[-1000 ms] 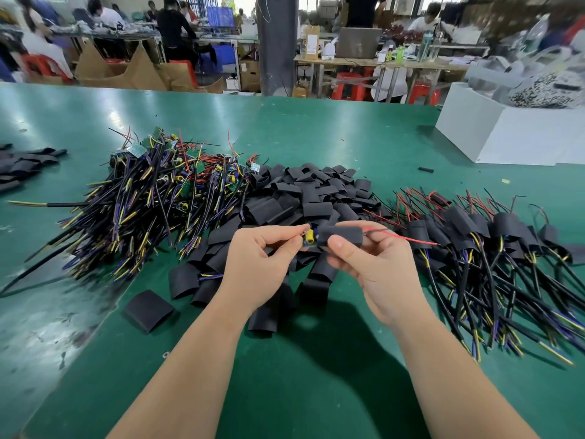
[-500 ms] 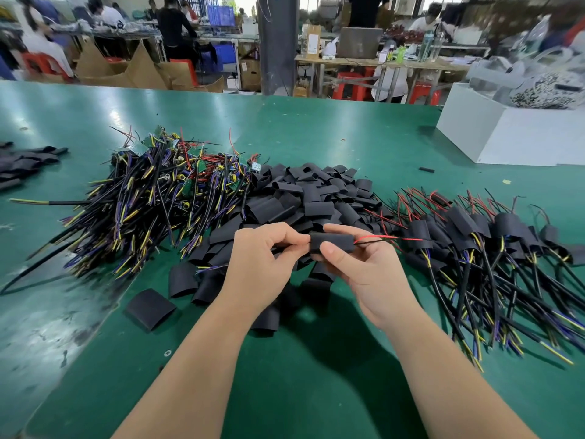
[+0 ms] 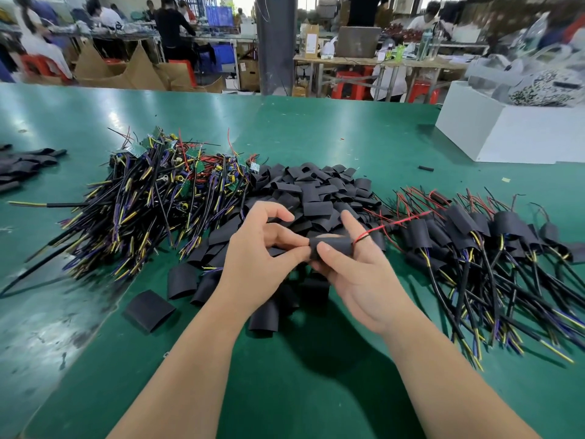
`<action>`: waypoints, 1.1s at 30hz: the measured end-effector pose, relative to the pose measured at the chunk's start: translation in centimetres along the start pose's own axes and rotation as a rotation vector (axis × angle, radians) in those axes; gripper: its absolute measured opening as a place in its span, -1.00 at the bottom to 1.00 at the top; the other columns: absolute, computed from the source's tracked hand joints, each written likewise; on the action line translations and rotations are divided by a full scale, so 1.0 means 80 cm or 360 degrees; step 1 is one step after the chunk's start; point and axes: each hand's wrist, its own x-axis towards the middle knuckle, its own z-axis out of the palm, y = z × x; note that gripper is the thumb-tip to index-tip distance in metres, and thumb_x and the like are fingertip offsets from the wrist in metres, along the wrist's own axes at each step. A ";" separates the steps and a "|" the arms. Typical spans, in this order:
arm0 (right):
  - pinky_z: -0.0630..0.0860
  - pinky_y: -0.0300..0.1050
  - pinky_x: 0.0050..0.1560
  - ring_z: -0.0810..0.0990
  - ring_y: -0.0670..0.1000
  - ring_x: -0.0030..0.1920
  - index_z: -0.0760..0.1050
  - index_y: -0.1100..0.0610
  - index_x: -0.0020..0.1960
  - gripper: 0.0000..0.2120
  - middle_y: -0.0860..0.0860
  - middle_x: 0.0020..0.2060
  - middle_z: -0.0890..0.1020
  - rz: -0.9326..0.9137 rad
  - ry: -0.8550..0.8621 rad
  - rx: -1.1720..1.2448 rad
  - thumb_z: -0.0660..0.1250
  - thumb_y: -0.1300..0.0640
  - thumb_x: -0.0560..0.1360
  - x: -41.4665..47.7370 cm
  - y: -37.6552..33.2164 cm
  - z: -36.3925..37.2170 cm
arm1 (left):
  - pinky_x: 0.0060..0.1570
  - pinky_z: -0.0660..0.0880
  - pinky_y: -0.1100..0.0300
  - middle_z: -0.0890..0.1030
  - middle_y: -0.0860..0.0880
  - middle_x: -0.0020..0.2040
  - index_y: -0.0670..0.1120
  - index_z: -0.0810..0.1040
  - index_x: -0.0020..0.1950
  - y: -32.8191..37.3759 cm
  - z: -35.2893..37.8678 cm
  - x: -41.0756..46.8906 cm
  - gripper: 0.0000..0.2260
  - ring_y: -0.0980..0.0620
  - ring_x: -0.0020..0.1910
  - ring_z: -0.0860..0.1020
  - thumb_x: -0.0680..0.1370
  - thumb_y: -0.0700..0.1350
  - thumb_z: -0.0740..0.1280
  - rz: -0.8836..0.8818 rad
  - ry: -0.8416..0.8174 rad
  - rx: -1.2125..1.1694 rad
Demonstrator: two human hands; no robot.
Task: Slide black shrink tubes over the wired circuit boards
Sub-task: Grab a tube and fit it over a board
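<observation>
I hold one black shrink tube (image 3: 337, 247) above the green table. My right hand (image 3: 357, 267) grips the tube between thumb and fingers, and thin red wires (image 3: 399, 222) stick out of its right end. My left hand (image 3: 262, 258) pinches the tube's left end, where the board's cable is hidden behind my fingers. The board inside the tube cannot be seen. A heap of loose black tubes (image 3: 316, 191) lies just behind my hands. Bare wired circuit boards (image 3: 158, 191) are piled to the left, and sleeved ones (image 3: 481, 242) to the right.
A single flat tube (image 3: 148, 310) lies on the green table (image 3: 285, 391) near my left forearm. More black tubes (image 3: 22, 166) sit at the far left edge. A white box (image 3: 506, 134) stands at the back right. People work at benches beyond the table.
The tube has slid left over the board: the yellow parts seen a second ago are now covered. Both hands have risen slightly and my right index finger has lifted off the tube.
</observation>
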 end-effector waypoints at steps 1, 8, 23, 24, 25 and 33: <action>0.58 -0.22 -0.21 0.65 -0.04 -0.20 0.28 0.03 0.37 -0.42 0.02 -0.22 0.66 -0.0023 0.0066 0.0107 0.27 0.45 0.45 0.001 -0.006 0.001 | -0.10 0.54 0.25 0.70 0.04 -0.19 0.09 0.38 0.00 0.000 -0.002 0.001 -0.66 0.07 -0.18 0.66 0.38 -0.15 0.48 0.0030 0.0008 -0.0059; 0.44 -0.34 -0.35 0.55 -0.11 -0.38 0.54 0.22 -0.17 -0.87 0.02 -0.31 0.60 -0.0230 0.0400 0.0841 0.31 0.15 0.45 0.006 -0.080 -0.047 | 0.10 0.49 0.05 0.60 0.12 -0.01 0.07 0.52 0.05 -0.022 -0.047 0.017 -0.89 0.14 -0.02 0.55 0.54 -0.08 0.32 -0.0264 0.0753 0.0404; 0.26 0.13 0.21 0.41 0.26 0.19 0.63 0.03 0.10 -0.72 0.14 0.19 0.46 -0.0649 0.1524 -0.2108 0.35 0.22 0.42 0.000 -0.083 -0.083 | 0.13 0.20 -0.03 0.63 -0.06 -0.04 0.09 0.65 0.08 -0.069 -0.083 0.027 -0.82 -0.18 0.11 0.44 0.54 0.07 0.33 -0.0911 0.0743 0.1651; 0.25 0.14 0.21 0.40 0.25 0.19 0.63 0.03 0.10 -0.73 0.13 0.20 0.46 -0.0653 0.1486 -0.2120 0.35 0.22 0.42 0.000 -0.079 -0.079 | 0.12 0.19 -0.03 0.64 -0.04 -0.10 0.10 0.65 0.04 -0.069 -0.084 0.028 -0.85 -0.16 0.06 0.47 0.55 0.06 0.32 -0.0908 0.0769 0.1637; 0.24 0.14 0.21 0.40 0.25 0.19 0.63 0.03 0.09 -0.73 0.13 0.20 0.46 -0.0658 0.1437 -0.2132 0.35 0.22 0.42 0.000 -0.076 -0.076 | 0.12 0.19 -0.02 0.64 -0.02 -0.15 0.09 0.66 0.01 -0.070 -0.084 0.030 -0.86 -0.15 0.02 0.49 0.55 0.04 0.31 -0.0903 0.0798 0.1619; 0.34 -0.07 0.22 0.49 0.02 0.05 0.64 0.07 -0.02 -0.78 0.05 0.05 0.52 -0.0743 0.1111 -0.1991 0.33 0.29 0.42 0.004 -0.055 -0.059 | 0.14 0.21 0.05 0.64 0.09 -0.22 -0.07 0.51 0.06 -0.059 -0.083 0.029 -0.84 0.17 -0.24 0.50 0.61 -0.12 0.15 -0.0445 0.1225 0.1136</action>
